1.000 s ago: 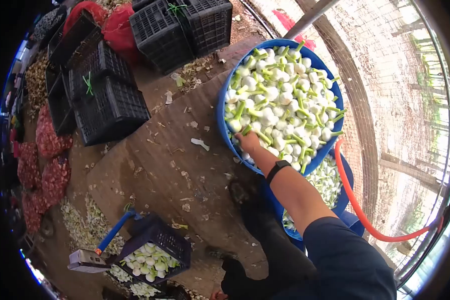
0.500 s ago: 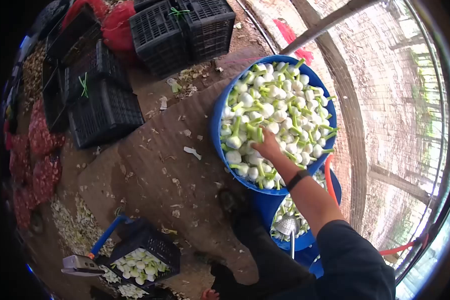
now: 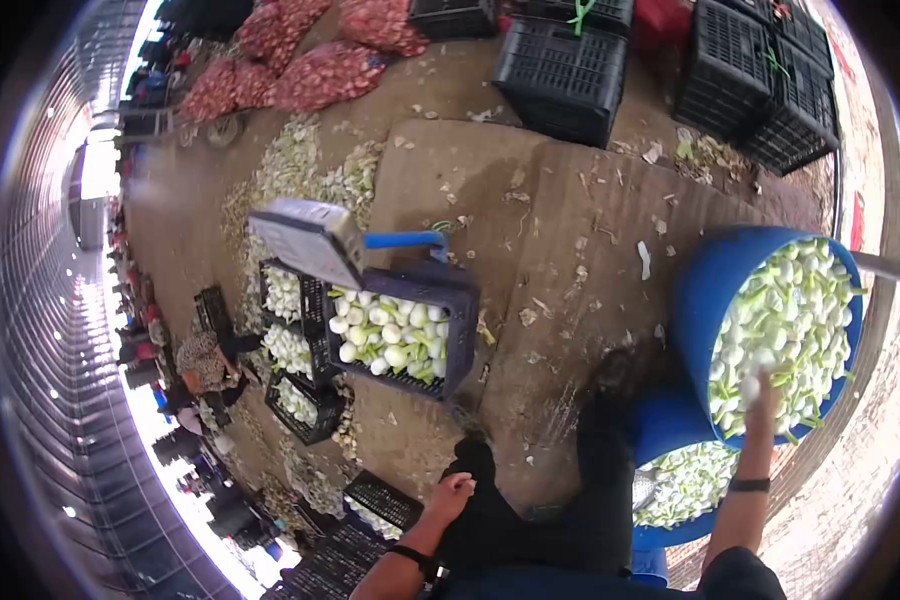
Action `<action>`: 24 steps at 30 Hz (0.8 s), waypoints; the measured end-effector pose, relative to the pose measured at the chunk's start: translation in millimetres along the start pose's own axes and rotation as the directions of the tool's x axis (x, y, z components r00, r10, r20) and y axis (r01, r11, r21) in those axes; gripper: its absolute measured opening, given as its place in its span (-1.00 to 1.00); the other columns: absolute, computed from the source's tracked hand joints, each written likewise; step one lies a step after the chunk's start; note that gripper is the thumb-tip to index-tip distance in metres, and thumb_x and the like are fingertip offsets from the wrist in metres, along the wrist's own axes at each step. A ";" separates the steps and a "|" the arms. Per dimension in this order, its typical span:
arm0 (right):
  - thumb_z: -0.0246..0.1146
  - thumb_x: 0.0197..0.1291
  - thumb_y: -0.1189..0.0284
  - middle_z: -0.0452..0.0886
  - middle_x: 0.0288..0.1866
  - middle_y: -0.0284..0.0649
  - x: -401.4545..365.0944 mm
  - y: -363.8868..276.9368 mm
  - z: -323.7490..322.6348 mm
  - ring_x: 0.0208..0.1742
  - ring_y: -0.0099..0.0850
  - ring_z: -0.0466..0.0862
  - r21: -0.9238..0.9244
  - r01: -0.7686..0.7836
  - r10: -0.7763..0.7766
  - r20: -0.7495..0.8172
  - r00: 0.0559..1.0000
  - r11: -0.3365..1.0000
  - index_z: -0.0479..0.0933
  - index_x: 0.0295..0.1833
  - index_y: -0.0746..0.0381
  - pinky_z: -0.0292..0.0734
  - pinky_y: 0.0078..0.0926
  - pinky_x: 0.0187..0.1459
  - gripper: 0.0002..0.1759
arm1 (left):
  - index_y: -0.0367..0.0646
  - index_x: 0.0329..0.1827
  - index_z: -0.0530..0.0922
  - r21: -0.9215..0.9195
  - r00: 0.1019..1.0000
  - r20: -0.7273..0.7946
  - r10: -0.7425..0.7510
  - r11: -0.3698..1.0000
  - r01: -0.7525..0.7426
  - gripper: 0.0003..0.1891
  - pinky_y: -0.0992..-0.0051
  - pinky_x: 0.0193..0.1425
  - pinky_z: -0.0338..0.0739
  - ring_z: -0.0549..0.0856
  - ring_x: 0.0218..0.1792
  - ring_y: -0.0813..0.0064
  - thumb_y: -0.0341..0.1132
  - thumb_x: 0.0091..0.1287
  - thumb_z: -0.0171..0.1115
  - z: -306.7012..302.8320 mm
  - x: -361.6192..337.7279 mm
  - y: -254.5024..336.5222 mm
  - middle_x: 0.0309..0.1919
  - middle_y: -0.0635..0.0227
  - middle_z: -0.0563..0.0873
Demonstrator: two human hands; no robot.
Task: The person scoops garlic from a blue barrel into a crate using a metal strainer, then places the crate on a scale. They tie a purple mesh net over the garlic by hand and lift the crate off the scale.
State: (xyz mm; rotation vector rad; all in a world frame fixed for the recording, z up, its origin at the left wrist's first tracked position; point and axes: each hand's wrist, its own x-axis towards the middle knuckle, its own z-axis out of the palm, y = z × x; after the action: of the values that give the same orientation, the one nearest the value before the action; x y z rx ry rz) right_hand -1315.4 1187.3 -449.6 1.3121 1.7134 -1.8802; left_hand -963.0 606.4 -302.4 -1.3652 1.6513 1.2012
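My right hand is over the near side of a tall blue barrel heaped with white garlic bulbs on short green stems. Its fingers are smeared by motion among the bulbs, and I cannot tell what they hold. My left hand hangs low in front of my dark trousers, with curled fingers and nothing showing in them. A crate of garlic stands left of centre, beside a scale head on a blue post.
Close to my legs, a second blue barrel also holds garlic. Several filled crates line up left of the scale. Black crates and red net sacks stand at the back. A person is at far left. Peelings litter the floor.
The view has swung left, so the barrel now appears further right and the scale nearer the middle. My left hand is seen more fully. My right hand remains at the barrel, now blurred.
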 end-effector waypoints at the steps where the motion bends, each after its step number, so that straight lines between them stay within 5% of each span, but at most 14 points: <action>1: 0.30 0.31 0.28 0.51 0.21 -0.17 -42.5 -5.5 43.5 0.04 -0.36 0.61 -0.029 0.127 -0.125 0.061 0.990 0.991 0.28 0.44 0.21 0.64 -0.38 -0.06 -0.35 | -0.20 0.12 0.58 -0.021 1.000 0.008 0.000 1.000 0.000 -0.65 0.52 -0.16 0.63 0.75 -0.23 0.54 -0.18 0.38 0.27 -4.8 5.9 -13.2 -0.16 0.31 0.74; 2: 0.29 0.32 0.31 0.48 0.21 -0.18 -85.6 -6.8 86.9 0.05 -0.36 0.60 -0.055 0.251 -0.243 0.122 0.962 0.967 0.26 0.44 0.21 0.66 -0.35 -0.08 -0.36 | -0.19 0.08 0.59 0.076 0.996 -0.048 0.073 0.995 -0.069 -0.65 0.46 -0.13 0.63 0.76 -0.24 0.46 -0.18 0.33 0.31 -10.5 12.1 -29.5 -0.15 0.26 0.73; 4: 0.28 0.32 0.38 0.42 0.24 -0.17 -139.1 15.0 144.0 0.09 -0.34 0.58 -0.098 0.070 -0.031 0.350 0.936 0.993 0.14 0.51 0.13 0.71 -0.25 -0.12 -0.29 | -0.19 0.04 0.60 0.159 0.985 -0.085 0.151 0.978 -0.136 -0.64 0.39 -0.09 0.63 0.76 -0.26 0.38 -0.18 0.29 0.34 -22.6 13.7 -42.8 -0.15 0.20 0.73; 7: 0.26 0.22 0.63 0.51 0.09 -0.22 -243.4 51.9 259.7 0.03 -0.36 0.61 -0.219 -0.059 0.172 0.543 0.822 0.974 0.33 0.34 0.18 0.70 -0.31 -0.10 -0.43 | -0.18 -0.03 0.59 0.257 0.934 -0.241 0.264 0.945 -0.201 -0.70 0.29 -0.11 0.61 0.74 -0.29 0.24 -0.26 0.22 0.36 -56.4 12.4 -40.7 -0.07 0.15 0.65; 10: 0.33 0.15 0.59 0.55 0.08 -0.25 -298.8 155.8 348.2 0.08 -0.35 0.62 -0.434 0.223 0.159 0.685 0.711 0.873 0.39 0.32 0.13 0.53 -0.41 0.12 -0.41 | -0.20 -0.05 0.57 0.283 0.854 -0.337 0.397 0.907 -0.310 -0.71 0.26 -0.07 0.60 0.73 -0.20 0.20 -0.32 0.20 0.36 -102.4 32.3 -79.7 -0.02 0.09 0.61; 12: 0.38 0.09 0.53 0.54 0.11 -0.13 -322.5 232.6 397.7 0.08 -0.21 0.63 -0.455 0.500 0.008 0.746 0.666 0.737 0.40 0.32 0.13 0.52 -0.32 0.14 -0.36 | -0.22 -0.07 0.56 0.328 0.818 -0.348 0.458 0.877 -0.351 -0.71 0.25 0.00 0.58 0.69 -0.10 0.14 -0.36 0.17 0.36 -139.9 48.7 -133.2 0.02 0.03 0.58; 14: 0.38 0.08 0.44 0.46 0.23 -0.02 -363.1 248.9 463.8 0.07 -0.05 0.63 -0.566 0.744 -0.052 0.783 0.620 0.354 0.36 0.37 0.09 0.54 -0.20 0.13 -0.31 | -0.22 -0.07 0.56 0.417 0.752 -0.466 0.467 0.865 -0.279 -0.71 0.22 0.09 0.54 0.62 0.00 0.08 -0.37 0.15 0.34 -181.9 53.8 -163.2 0.02 0.03 0.58; 15: 0.38 0.08 0.44 0.46 0.23 -0.02 -376.0 264.8 494.1 0.07 -0.05 0.63 -0.574 0.748 -0.051 0.781 0.622 0.334 0.36 0.37 0.09 0.54 -0.20 0.13 -0.31 | -0.22 -0.07 0.56 0.399 0.756 -0.463 0.462 0.871 -0.288 -0.71 0.22 0.09 0.54 0.62 0.00 0.08 -0.37 0.15 0.34 -201.1 58.6 -187.1 0.02 0.03 0.58; 18: 0.36 0.09 0.38 0.32 0.35 0.03 -391.9 308.1 563.7 0.11 0.05 0.60 -0.697 0.696 0.009 0.707 0.707 0.171 0.33 0.40 0.02 0.55 -0.11 0.12 -0.29 | -0.23 -0.08 0.56 0.257 0.763 -0.572 0.303 0.949 -0.184 -0.72 0.23 0.12 0.51 0.60 0.02 0.09 -0.37 0.15 0.30 -245.1 65.1 -257.7 0.02 0.03 0.58; 20: 0.36 0.09 0.32 0.24 0.41 0.03 -391.7 336.2 587.7 0.16 0.05 0.58 -0.789 0.612 0.156 0.600 0.785 -0.046 0.31 0.42 -0.05 0.56 -0.09 0.10 -0.27 | -0.22 -0.09 0.56 -0.164 0.881 -0.473 0.007 0.982 -0.096 -0.73 0.29 0.11 0.50 0.59 0.03 0.21 -0.35 0.15 0.28 -276.7 53.8 -283.3 0.02 0.09 0.57; 24: 0.41 0.07 0.19 0.31 0.35 0.09 -393.1 363.0 575.0 0.14 0.11 0.57 -0.838 0.541 0.121 0.531 0.838 -0.072 0.19 0.48 0.13 0.50 -0.12 0.18 -0.11 | -0.24 -0.15 0.55 -0.293 0.877 -0.456 -0.152 0.956 0.013 -0.76 0.36 -0.07 0.55 0.64 -0.16 0.33 -0.37 0.12 0.27 -278.4 70.4 -398.7 -0.14 0.19 0.61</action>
State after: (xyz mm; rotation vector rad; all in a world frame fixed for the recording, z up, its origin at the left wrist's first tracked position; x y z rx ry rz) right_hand -1083.1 437.0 -452.7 -0.1408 2.1963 -0.3022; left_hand -575.4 310.2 -361.2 -2.0224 1.7635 1.1417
